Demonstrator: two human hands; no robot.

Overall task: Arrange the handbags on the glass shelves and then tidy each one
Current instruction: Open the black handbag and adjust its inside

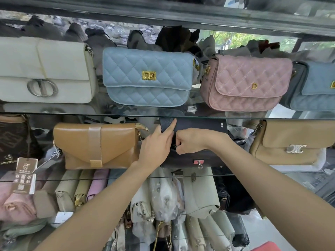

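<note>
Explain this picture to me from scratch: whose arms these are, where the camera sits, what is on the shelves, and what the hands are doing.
No machine here: the arms belong to a person wearing a camera on the head, looking forward and down. In front are glass shelves of handbags. The upper one carries a white bag, a blue quilted bag and a pink bag. The lower one carries a tan bag, a black bag and a beige bag. The left hand lifts the black bag's flap with straight fingers. The right hand is curled, apparently pinching something at the bag's opening; what exactly is hard to tell.
</note>
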